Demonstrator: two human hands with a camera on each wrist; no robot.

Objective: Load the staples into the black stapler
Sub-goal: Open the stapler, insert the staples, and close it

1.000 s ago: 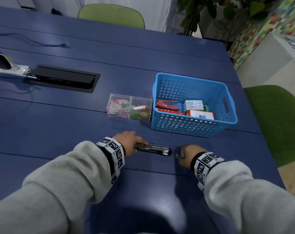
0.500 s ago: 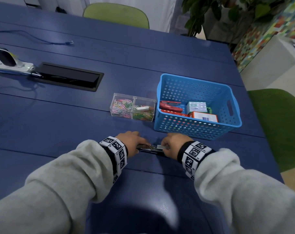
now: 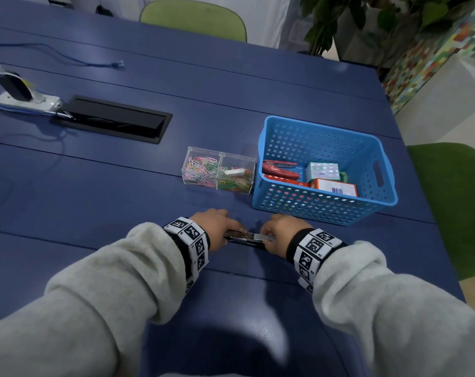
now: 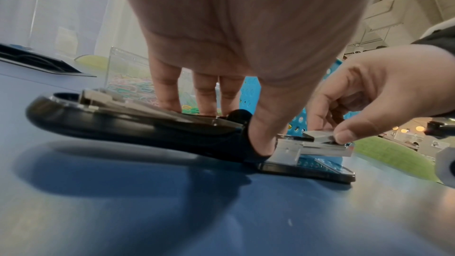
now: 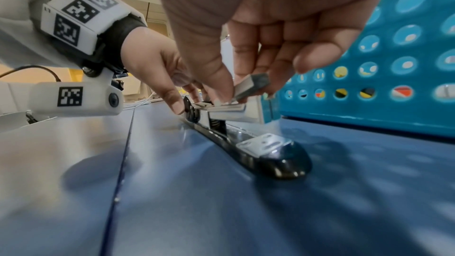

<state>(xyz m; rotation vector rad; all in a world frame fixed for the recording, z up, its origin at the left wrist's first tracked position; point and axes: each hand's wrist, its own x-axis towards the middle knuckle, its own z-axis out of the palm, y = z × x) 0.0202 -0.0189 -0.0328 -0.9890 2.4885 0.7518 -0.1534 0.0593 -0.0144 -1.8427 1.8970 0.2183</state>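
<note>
A black stapler (image 3: pixel 247 238) lies opened flat on the blue table (image 3: pixel 122 191), its long axis running left to right across the person's front, the hinged top swung out to the left and the base with its metal anvil plate (image 5: pixel 264 143) pointing right. The left hand (image 3: pixel 213 227) holds it, fingers and thumb curled down over the hinge. The right hand (image 3: pixel 278 231) pinches a strip of staples (image 5: pixel 251 86) between thumb and fingertips, tilted just above the open metal channel (image 4: pixel 317 148). Just behind stand a clear paperclip box (image 3: pixel 218 172) and a blue basket (image 3: pixel 323 205).
</note>
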